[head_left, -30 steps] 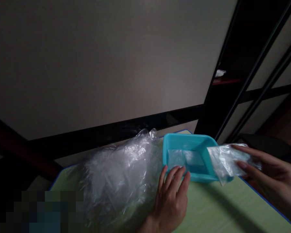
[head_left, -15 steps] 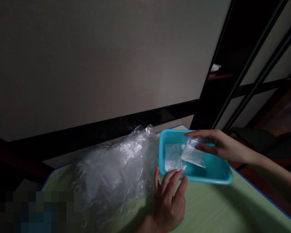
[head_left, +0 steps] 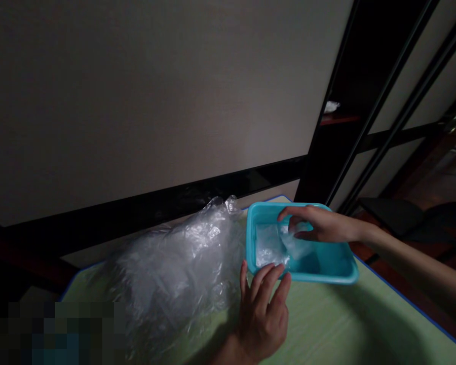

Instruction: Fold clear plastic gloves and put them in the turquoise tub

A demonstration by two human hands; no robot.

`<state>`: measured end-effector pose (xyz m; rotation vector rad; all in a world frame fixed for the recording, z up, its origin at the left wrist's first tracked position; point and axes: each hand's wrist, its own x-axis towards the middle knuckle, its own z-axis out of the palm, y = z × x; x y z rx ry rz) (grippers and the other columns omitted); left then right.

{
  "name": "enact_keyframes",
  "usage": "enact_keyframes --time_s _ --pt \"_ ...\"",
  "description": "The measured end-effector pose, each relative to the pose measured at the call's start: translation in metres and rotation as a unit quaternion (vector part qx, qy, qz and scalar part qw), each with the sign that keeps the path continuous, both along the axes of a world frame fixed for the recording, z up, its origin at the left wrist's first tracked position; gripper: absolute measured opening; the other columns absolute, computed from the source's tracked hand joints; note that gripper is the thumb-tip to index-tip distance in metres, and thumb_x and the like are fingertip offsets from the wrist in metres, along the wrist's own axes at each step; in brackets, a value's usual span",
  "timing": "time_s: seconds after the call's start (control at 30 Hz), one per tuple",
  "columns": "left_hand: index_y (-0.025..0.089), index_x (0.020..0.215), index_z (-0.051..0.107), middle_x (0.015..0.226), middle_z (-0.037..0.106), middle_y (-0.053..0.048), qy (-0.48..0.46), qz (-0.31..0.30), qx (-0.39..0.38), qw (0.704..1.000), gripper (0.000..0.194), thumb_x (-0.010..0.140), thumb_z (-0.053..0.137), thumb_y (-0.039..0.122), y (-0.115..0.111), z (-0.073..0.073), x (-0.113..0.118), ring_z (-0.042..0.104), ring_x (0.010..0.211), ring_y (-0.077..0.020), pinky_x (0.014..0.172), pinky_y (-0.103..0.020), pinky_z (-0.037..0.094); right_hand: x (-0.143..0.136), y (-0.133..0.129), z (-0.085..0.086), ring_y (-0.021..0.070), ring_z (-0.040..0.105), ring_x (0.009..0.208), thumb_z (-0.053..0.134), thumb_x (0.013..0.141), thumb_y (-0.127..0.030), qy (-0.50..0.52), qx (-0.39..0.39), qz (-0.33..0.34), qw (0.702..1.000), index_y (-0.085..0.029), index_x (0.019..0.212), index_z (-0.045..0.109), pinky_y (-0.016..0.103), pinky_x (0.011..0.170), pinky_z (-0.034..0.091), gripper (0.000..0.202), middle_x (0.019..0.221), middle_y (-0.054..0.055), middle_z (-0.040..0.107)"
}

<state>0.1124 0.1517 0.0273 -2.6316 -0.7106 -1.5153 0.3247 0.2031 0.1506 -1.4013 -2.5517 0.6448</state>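
Note:
A turquoise plastic tray (head_left: pixel 327 279) stands on the green table top, holding small clear plastic bags. One flat clear bag (head_left: pixel 268 241) lies at the tray's left end. Beside it, another clear bag (head_left: pixel 298 248) sits beneath my right hand (head_left: pixel 313 223), which is inside the tray's outline with its fingers curved and apart. The fingertips are close to this bag; whether they touch it is hard to see. My left hand (head_left: pixel 264 314) is at the tray's near left edge, fingers spread and fingertips by the rim.
Left of the tray lies a large crumpled heap of clear plastic (head_left: pixel 182 263). Behind the green table (head_left: pixel 319 324) rises a pale cabinet panel (head_left: pixel 155 101) with a black strip. A dark chair (head_left: pixel 395 218) stands at the right. The lower left corner is pixelated.
My right hand has shifted left, and its fingers have come away from the small bag, which now sits lower in the tray. My left hand has stayed at the rim.

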Motion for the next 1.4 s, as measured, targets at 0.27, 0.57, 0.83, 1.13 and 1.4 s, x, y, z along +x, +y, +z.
enact_keyframes --time_s 0.27,0.57,0.83,1.13,1.4 --pt "0.011 0.109 0.057 0.108 0.062 -0.011 -0.003 0.003 -0.002 1.000 0.034 0.080 0.042 0.001 0.000 0.000 0.000 0.051 0.109 -0.0224 0.106 -0.053 0.015 -0.024 0.013 -0.015 0.0206 0.061 0.075 0.055 0.061 0.004 -0.198 -0.092 0.109 0.970 -0.016 0.102 0.061 0.025 0.058 0.042 0.046 0.081 0.005 0.066" --pt "0.010 0.109 0.057 0.109 0.062 -0.011 0.000 -0.009 -0.002 1.000 0.034 0.080 0.042 0.000 0.001 0.000 0.000 0.051 0.110 -0.0221 0.107 -0.052 0.014 -0.009 0.012 -0.022 0.0258 0.054 0.103 0.058 0.071 -0.006 -0.206 -0.017 0.065 0.976 -0.012 0.115 0.052 0.033 0.081 0.041 0.045 0.113 0.013 0.058" --pt "0.010 0.109 0.056 0.109 0.062 -0.011 0.008 -0.007 0.004 1.000 0.035 0.080 0.041 0.000 0.001 0.000 0.000 0.051 0.110 -0.0220 0.107 -0.054 0.013 -0.005 0.009 -0.035 0.0248 0.060 0.085 0.051 0.078 -0.011 -0.218 0.005 0.023 0.976 -0.013 0.090 0.061 0.032 0.069 0.040 0.015 0.088 0.012 0.064" --pt "0.010 0.109 0.056 0.109 0.062 -0.011 0.009 -0.003 -0.003 1.000 0.035 0.079 0.042 0.000 0.000 0.000 0.000 0.051 0.111 -0.0218 0.108 -0.053 0.013 0.004 0.016 -0.023 0.0151 0.058 0.068 0.042 0.081 -0.007 -0.151 -0.059 0.035 0.986 -0.015 0.085 0.064 0.024 0.061 0.040 0.025 0.077 0.004 0.065" --pt "0.010 0.114 0.054 0.113 0.061 -0.011 0.017 -0.001 -0.001 1.000 0.036 0.082 0.041 0.002 0.001 0.000 0.001 0.047 0.116 -0.0219 0.108 -0.052 0.012 0.003 0.008 -0.009 0.0142 0.060 0.066 0.040 0.076 0.000 -0.130 -0.096 0.020 0.987 -0.012 0.085 0.065 0.022 0.058 0.043 0.029 0.074 0.004 0.065"
